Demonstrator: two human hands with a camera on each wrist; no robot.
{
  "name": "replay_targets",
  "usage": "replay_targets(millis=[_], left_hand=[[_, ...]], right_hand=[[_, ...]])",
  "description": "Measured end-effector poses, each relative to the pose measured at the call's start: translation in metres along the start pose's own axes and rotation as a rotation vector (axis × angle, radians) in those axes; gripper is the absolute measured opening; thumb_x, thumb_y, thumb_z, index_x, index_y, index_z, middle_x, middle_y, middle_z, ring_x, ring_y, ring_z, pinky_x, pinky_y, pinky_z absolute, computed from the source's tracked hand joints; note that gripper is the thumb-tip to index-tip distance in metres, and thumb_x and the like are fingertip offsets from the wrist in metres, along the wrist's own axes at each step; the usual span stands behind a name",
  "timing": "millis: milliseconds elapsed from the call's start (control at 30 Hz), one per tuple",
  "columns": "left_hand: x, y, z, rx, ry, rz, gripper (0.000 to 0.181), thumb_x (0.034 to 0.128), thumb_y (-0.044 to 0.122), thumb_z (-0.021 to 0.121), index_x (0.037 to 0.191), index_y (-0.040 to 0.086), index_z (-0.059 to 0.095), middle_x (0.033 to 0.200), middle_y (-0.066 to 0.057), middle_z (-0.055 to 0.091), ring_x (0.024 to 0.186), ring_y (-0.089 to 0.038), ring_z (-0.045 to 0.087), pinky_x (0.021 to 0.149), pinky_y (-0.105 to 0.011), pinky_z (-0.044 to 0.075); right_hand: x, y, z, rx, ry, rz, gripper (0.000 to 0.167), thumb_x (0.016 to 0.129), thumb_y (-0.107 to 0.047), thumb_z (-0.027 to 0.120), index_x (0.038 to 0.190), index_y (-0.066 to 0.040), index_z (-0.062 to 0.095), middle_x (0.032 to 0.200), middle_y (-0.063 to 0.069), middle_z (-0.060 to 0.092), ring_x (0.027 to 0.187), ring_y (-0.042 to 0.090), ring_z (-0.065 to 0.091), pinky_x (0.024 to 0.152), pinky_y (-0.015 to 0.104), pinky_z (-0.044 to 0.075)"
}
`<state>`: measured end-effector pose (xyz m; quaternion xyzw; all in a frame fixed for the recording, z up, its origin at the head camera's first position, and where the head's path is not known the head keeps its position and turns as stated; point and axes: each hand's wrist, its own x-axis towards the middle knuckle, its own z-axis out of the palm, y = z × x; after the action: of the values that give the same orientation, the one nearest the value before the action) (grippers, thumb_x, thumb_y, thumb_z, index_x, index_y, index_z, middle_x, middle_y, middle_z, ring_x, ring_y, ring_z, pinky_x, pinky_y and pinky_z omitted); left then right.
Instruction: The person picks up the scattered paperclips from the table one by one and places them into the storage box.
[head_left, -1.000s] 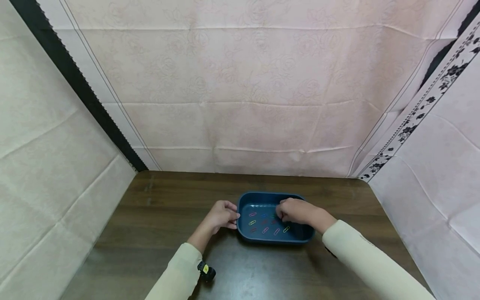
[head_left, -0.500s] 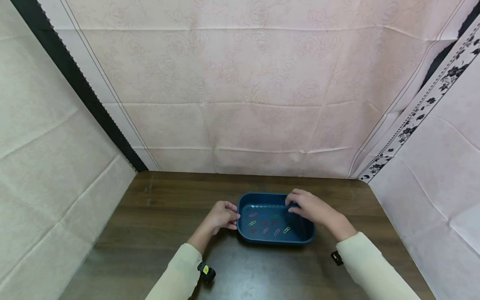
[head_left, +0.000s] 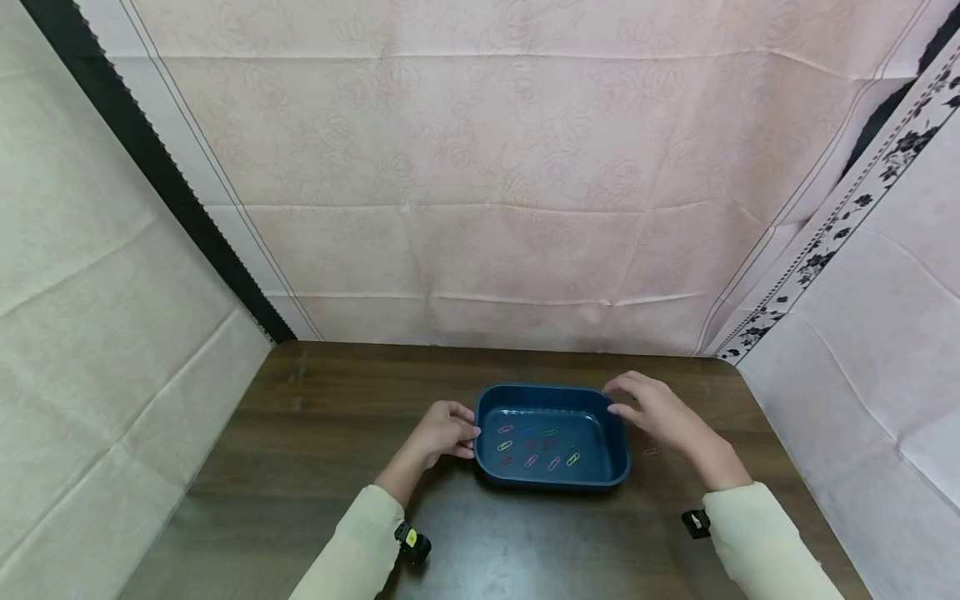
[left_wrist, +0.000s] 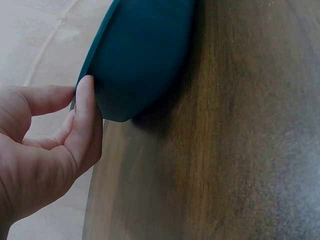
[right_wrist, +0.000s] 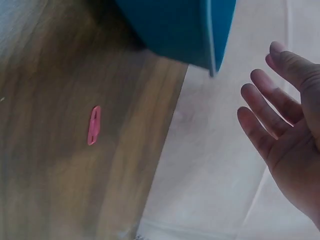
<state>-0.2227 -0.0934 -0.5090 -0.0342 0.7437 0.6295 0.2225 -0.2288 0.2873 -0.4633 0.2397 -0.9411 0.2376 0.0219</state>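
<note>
A dark blue rectangular tray (head_left: 551, 482) stands on the table, with several coloured paper clips on its floor, among them a yellow paper clip (head_left: 573, 459) and a pink paper clip (head_left: 554, 463). At its left end my left hand (head_left: 444, 431) pinches the rim; the left wrist view has the fingers (left_wrist: 86, 107) against the tray's outer wall. My right hand (head_left: 651, 407) is beside the tray's right end, fingers spread and relaxed, holding nothing. In the right wrist view these fingers are apart from the tray. A single pinkish-red paper clip (right_wrist: 94, 125) lies on the table right of the tray.
The brown wooden table (head_left: 337, 467) reaches back to a pale cloth wall (head_left: 480, 250). Cloth panels also close off the left (head_left: 112, 375) and right (head_left: 862, 350) sides. Wrist cameras sit below both hands.
My right hand has lifted from the tray's floor and moved right, past the right rim, its fingers opening. The pinkish-red paper clip on the table has come into sight. My left hand stays put.
</note>
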Motion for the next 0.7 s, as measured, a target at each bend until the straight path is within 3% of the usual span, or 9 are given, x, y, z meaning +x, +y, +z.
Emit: replay_targets(millis=[300, 700], left_hand=[[0.001, -0.001, -0.001, -0.004, 0.007, 0.001, 0.025, 0.0984, 0.000, 0.066, 0.121, -0.008, 0.057, 0.100, -0.023, 0.071, 0.068, -0.019, 0.069, 0.066, -0.034, 0.066], [0.000, -0.001, -0.001, 0.000, 0.013, -0.007, 0.025, 0.0981, 0.000, 0.066, 0.121, -0.007, 0.058, 0.096, -0.019, 0.071, 0.068, -0.019, 0.069, 0.066, -0.034, 0.066]], right_hand=[[-0.025, 0.030, 0.000, 0.001, 0.062, 0.117, 0.030, 0.100, -0.018, 0.069, 0.128, -0.010, 0.067, 0.129, 0.013, 0.067, 0.119, 0.038, 0.065, 0.097, 0.058, 0.057], [-0.048, 0.061, 0.015, 0.035, 0.039, 0.212, 0.036, 0.097, -0.016, 0.073, 0.130, -0.005, 0.067, 0.125, 0.017, 0.068, 0.111, 0.038, 0.067, 0.090, 0.056, 0.059]])
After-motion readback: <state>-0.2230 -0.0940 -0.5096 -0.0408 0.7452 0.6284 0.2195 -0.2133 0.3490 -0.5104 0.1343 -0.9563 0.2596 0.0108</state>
